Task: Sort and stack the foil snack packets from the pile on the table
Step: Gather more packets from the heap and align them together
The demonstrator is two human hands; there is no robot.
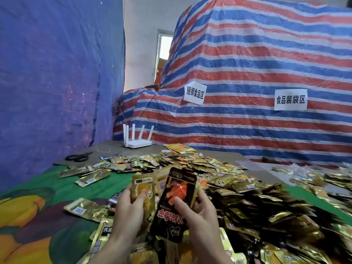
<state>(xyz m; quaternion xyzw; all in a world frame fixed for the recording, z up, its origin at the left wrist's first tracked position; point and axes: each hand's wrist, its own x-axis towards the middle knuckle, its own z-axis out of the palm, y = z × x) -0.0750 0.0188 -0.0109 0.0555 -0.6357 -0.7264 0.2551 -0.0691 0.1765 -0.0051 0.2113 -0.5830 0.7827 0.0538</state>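
While two packets are held up over the near edge of the pile [219,174], neither is yet set on a stack. A gold packet [142,184] with a yellow picture is pinched by the left grip [127,212], the thumb pressed on its face and the fingers passed behind. A black packet [177,187] with a red picture is clamped in the same way by the right grip [199,216], and it overlaps the gold one's right edge. More gold foil is seen fanned behind the black packet; whether it is held by either grip cannot be told. The rest of the packets are heaped loosely across the table [62,187], from the middle out to the right, with strays scattered on the green cloth to the left and under the wrists.

Several slips are judged likely from here. Foil is slick, so a packet held only by thumb pressure could be lost into the heap. Because many packets lie back-up and show the same gold, the two kinds could be mixed if faces are not checked before stacking. A stack begun on the loose heap would probably be toppled by sliding foil; a bare patch of cloth is judged the safer place. Packets near the bottom edge could be swept off by the forearms. Scissors [79,156] and a white router [138,143] are set well apart at the far side.
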